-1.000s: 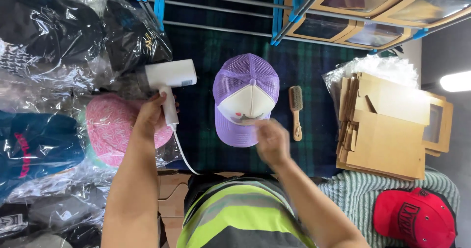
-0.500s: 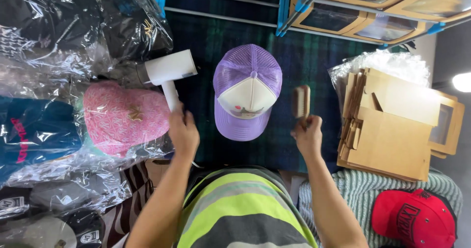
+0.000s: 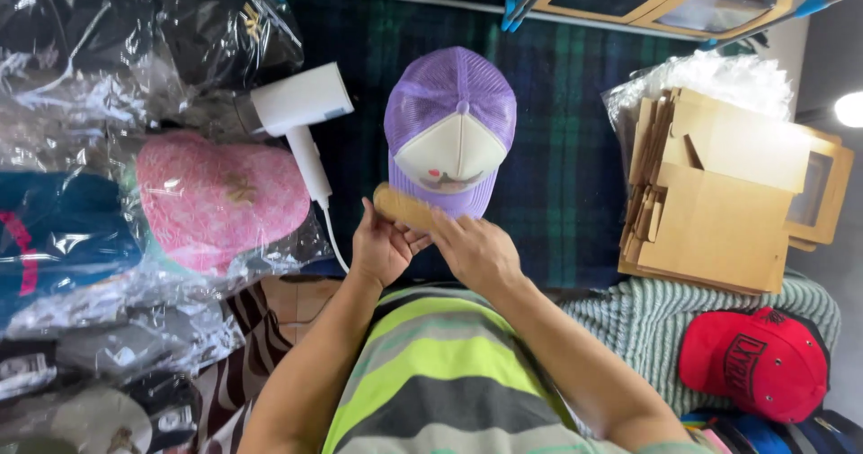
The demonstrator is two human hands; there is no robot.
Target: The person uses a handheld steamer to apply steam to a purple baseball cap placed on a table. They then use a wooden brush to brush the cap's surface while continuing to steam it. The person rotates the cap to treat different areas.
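Single head-worn view, looking steeply down from above the person's striped-shirt torso [image 3: 431,373]. Close range: both forearms fill the lower frame. Dark green plaid cloth surface [image 3: 557,148] spans centre; no second view.

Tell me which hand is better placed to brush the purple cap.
Probably the right hand: it grips the wooden brush nearest the purple cap brim. The left hand only steadies the brush's other end, beside the white hair dryer.
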